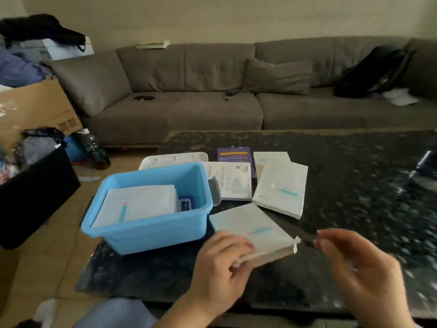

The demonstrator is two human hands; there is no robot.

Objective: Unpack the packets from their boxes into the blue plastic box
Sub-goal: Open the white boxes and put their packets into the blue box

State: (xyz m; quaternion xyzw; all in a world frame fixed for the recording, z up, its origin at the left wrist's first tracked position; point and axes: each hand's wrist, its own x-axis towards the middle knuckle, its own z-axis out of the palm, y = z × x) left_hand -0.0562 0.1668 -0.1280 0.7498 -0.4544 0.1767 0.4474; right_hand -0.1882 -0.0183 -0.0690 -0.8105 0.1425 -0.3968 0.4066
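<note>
A blue plastic box (151, 229) stands on the dark table's left part, with white packets (137, 204) and a small dark blue item inside. A flat white box (253, 230) lies just right of it near the front edge. My left hand (222, 263) grips that box's near left corner, fingers curled round its edge. My right hand (359, 268) hovers to the right of the box, fingers loosely bent, touching nothing. Another white box (281, 188) lies behind, with a further one (269, 157) beyond it.
A white lid (172, 159) lies behind the blue box. A printed leaflet (231, 181) and a purple box (234, 153) sit mid-table. Grey sofa (212, 91) behind the table; a cardboard carton (35, 107), a black bin and a bottle (97, 147) stand on the left floor.
</note>
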